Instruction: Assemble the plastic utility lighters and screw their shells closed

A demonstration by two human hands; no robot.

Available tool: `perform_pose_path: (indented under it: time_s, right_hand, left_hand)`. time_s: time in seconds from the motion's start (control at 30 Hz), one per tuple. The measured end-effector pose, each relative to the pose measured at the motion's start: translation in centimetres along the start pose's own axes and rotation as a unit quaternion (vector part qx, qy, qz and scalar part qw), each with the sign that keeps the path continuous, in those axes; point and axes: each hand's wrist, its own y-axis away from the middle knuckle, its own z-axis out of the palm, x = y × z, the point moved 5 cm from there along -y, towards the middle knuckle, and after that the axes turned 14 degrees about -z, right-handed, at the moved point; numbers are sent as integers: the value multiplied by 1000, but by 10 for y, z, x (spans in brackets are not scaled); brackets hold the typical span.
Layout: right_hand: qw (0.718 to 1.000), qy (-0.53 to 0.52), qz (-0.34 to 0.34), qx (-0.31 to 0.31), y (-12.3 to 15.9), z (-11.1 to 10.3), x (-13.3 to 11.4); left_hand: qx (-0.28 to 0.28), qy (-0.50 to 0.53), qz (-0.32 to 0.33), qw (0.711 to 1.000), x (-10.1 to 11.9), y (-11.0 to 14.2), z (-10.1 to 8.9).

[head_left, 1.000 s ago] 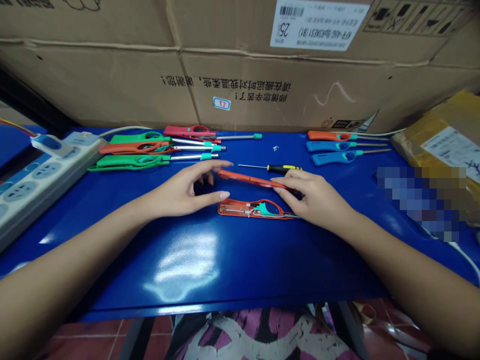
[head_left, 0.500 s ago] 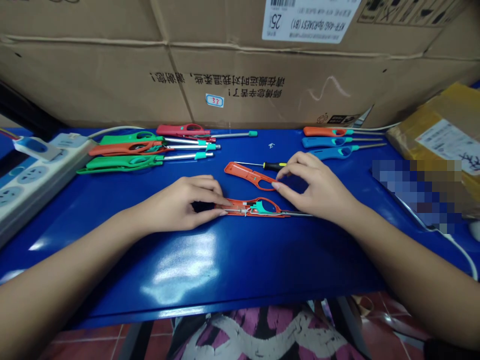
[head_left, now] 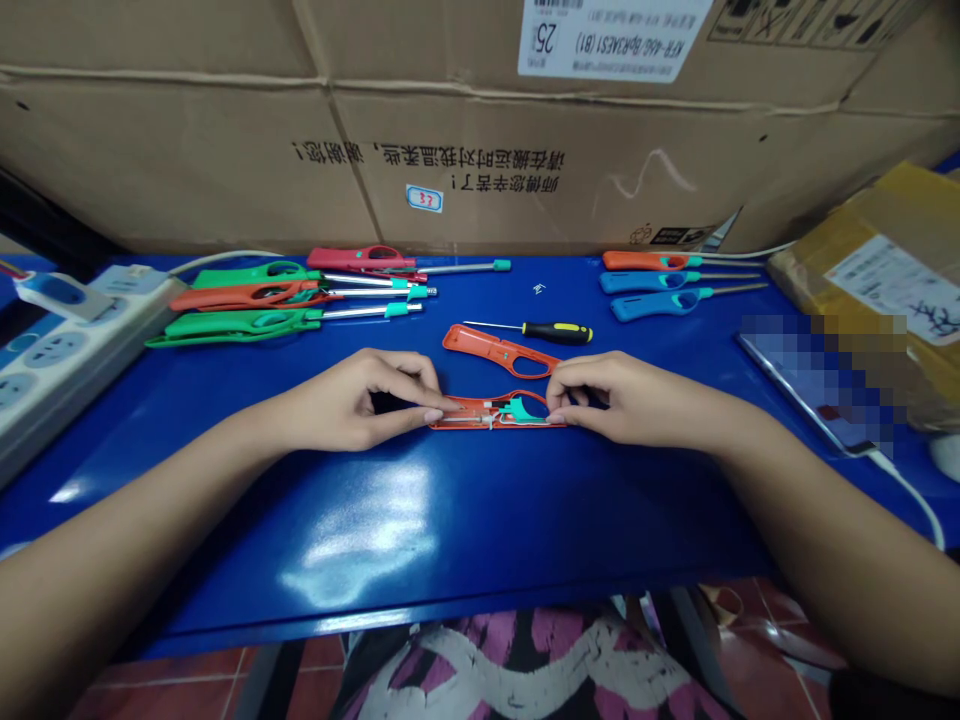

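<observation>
Blue table (head_left: 360, 530); left hand (head_left: 367, 402) pinches open lighter (head_left: 480, 410); right hand (head_left: 611, 398) seemingly pinches opposite end.

Screwdriver (head_left: 559, 332) — behind shell half (head_left: 491, 348) | lighter body (head_left: 499, 411) — before it

Glossy, smooth blue table (head_left: 480, 520) with bright reflections. Matt brown cardboard box (head_left: 465, 130), creased. Orange plastic casing (head_left: 480, 346), smooth. Screwdriver (head_left: 556, 332) with a shiny metal shaft and a black-and-yellow plastic handle. Parcel (head_left: 892, 250) wrapped in shiny, wrinkled yellow tape. Purple, black and grey patterned cloth (head_left: 517, 665).
</observation>
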Motion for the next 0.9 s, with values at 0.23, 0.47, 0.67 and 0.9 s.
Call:
perform_pose_path:
  time_s: [0.23, 0.47, 0.67, 0.9]
  right_hand:
    - [1000, 8, -27, 5, 0, -1, -3]
    - [1000, 3, 2, 1, -1, 0, -1]
    - [1000, 8, -7, -9, 0, -1, -2]
    - [997, 35, -67, 25, 0, -3, -8]
  left_hand:
    - [-2, 14, -17, 1000, -8, -1, 0]
    - [22, 13, -14, 1000, -7, -1, 0]
    - [3, -3, 11, 1000, -6, 0, -2]
    - [103, 33, -20, 994, -15, -1, -13]
